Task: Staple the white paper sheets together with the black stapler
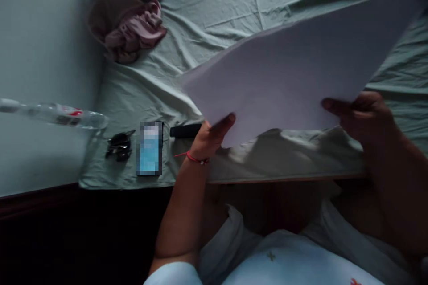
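Observation:
A large white sheet of paper (284, 71) is held up in front of me, tilted, above the cloth-covered surface. Its lower left corner is pinched by my left hand (214, 136), thumb on the near face and a red string bracelet at the wrist. At the lower right edge my right hand (364, 116) grips the paper the same way, thumb on top. The fingers behind the sheet are hidden, and I cannot tell whether it is one sheet or several. Just left of my left hand lies a dark, narrow object (185, 131), partly covered by that hand.
Pale green cloth (207, 13) with wrinkles covers the surface. Toward its left end are a phone (149, 149) with a blurred screen, folded dark glasses (119, 146) and a clear plastic bottle (56, 113). Crumpled pink fabric (137, 31) lies farther back near the wall (43, 44).

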A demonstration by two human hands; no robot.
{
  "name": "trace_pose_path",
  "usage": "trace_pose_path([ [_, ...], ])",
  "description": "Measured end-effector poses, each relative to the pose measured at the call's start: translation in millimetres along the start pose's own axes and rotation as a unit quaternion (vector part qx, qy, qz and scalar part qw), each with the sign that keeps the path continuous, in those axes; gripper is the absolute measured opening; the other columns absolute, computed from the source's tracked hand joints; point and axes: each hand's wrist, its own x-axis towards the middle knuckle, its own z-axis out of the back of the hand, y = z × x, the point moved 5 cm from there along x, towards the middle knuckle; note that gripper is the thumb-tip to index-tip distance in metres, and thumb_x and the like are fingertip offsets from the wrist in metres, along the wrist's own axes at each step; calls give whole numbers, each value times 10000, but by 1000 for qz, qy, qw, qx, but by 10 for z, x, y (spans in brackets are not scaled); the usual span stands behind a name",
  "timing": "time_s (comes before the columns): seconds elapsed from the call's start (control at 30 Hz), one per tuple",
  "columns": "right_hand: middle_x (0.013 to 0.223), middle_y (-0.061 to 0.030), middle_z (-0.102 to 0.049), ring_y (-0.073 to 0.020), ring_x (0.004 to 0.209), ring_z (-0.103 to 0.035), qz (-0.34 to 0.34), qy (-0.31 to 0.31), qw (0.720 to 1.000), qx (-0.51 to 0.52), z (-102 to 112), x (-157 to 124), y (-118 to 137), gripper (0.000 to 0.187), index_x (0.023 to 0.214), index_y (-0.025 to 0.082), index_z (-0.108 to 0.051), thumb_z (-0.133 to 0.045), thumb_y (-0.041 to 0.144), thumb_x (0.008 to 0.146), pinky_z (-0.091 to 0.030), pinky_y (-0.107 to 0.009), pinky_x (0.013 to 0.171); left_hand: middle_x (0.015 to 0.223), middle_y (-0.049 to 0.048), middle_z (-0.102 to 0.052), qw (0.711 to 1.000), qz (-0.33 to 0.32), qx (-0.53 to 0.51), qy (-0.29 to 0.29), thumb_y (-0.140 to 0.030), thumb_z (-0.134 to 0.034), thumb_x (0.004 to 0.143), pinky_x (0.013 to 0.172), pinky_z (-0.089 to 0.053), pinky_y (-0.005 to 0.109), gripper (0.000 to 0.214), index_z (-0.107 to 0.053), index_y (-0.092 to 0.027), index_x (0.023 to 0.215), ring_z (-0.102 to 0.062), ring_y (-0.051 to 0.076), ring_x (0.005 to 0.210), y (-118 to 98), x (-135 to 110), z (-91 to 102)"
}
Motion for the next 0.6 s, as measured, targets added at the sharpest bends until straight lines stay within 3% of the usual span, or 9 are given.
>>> trace_pose_path([
  [0.2,788,-1,-569,-72,640,-507,-49,27,997,50,-67,2,-37,265,801,195,-651,-692,419,666,-419,-254,629,1310,78,-704,996,43,-73,35,-428,-801,850,1158,-489,448,427,-711,-255,1230,-624,270,1303,20,2,0],
  [0.33,797,13,-561,-62,629,-496,-38,-12,997,61,-4,0,-5,268,768,198,-628,-721,404,622,-421,-252,647,1190,61,-738,996,38,-65,41,-403,-820,816,1104,-523,407,409,-718,-258,1184,-670,235,1184,-66,-19,-28],
  [0.47,770,5,-551,-76,655,-508,-12,-72,997,-17,114,-30,28,283,655,172,-568,-738,388,588,-429,-264,683,1007,46,-755,1000,-7,4,-19,-330,-895,705,1000,-571,392,458,-726,-228,1118,-703,224,1003,-129,-51,83],
  [0.6,926,-15,-577,-126,877,-541,22,-54,995,-81,97,-48,51,360,756,175,-573,-763,384,533,-419,-288,824,940,51,-744,998,-31,38,-47,-385,-929,662,985,-585,385,415,-739,-188,974,-710,237,992,-83,-79,187],
])
